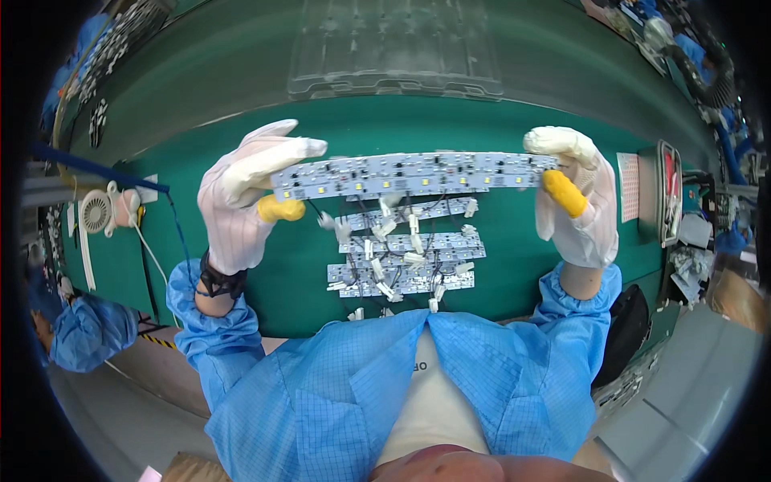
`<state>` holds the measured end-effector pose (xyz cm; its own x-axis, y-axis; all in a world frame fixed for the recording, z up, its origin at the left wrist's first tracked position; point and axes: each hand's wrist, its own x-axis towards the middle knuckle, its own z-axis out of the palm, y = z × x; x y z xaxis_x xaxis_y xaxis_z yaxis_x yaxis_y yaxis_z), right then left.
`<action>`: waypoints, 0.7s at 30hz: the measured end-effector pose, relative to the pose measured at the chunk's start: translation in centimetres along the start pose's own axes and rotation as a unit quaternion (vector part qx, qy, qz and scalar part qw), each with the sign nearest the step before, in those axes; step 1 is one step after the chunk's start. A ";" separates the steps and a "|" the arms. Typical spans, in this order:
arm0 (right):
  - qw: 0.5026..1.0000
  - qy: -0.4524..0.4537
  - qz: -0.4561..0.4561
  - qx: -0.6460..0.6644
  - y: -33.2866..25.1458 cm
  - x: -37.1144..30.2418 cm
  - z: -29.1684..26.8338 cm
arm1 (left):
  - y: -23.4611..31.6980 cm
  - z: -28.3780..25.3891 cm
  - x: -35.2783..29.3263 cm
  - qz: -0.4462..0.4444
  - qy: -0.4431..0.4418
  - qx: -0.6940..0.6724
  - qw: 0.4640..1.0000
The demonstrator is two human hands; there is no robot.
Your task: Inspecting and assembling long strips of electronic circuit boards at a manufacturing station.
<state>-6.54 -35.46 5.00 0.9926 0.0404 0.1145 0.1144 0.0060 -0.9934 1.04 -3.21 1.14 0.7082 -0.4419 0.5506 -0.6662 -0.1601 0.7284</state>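
A long white LED circuit board (414,174) dotted with small components is held up level in front of me, above the green mat. At its left end, my left hand (245,189) in a white glove with a yellow thumb cover grips it between fingers and thumb. My right hand (577,197), gloved the same way, pinches the right end, its yellow thumb on the board's face. Below the held board, several similar LED boards (446,243) lie in a stack of rows, with black wires and white connectors (414,259) strewn across them.
A clear plastic tray (393,52) sits beyond the mat's far edge. On the left are a small white fan (98,210) and a cable; on the right, a metal-rimmed bin (668,193) and a printed sheet (628,186). Another person in blue (92,331) is at far left.
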 end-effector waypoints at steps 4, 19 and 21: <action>0.999 -0.004 0.036 -0.022 -0.4 -0.3 -0.2 | 0.0 0.0 0.0 0.003 -0.006 -0.012 1.000; 0.996 -0.094 0.008 -0.002 -0.5 -0.1 -0.7 | -0.1 0.0 0.4 -0.185 -0.030 0.040 0.981; 0.995 -0.076 0.053 -0.028 -1.2 -0.1 -0.5 | -0.1 0.2 0.3 -0.182 -0.015 0.018 0.983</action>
<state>-6.75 -35.96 6.18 0.9821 0.1884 0.0041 0.0162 -0.0626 -0.9979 1.22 -3.52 1.12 0.8945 -0.3750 0.2434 -0.3780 -0.3438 0.8596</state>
